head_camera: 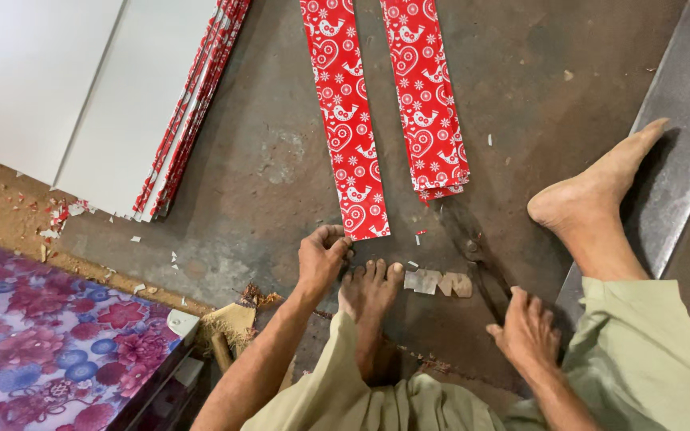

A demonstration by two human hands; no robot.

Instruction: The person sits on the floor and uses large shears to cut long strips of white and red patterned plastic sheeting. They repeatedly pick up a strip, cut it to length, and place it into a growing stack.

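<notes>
The left hand curls at the near end of a long red patterned strip that lies flat on the dark metal floor; its fingers are bent around the strip's near edge, seemingly pinching it, just beside the toes of the left foot; the right hand rests on the handles of dark metal shears, fingers spread over them rather than clenched, and the blades point far toward a stack of 2 or more matching red strips; that stack lies just right of the single strip, apart from it; small pale offcuts lie between the foot and the shears; the right foot sits at the right, its toes reaching a grey steel bar; at the far left, large white sheets lie with red-edged sheets stacked along their right side; a floral purple cloth covers the near left corner; a small brush lies near it; no container shows here, so everything rests loose on the floor.
</notes>
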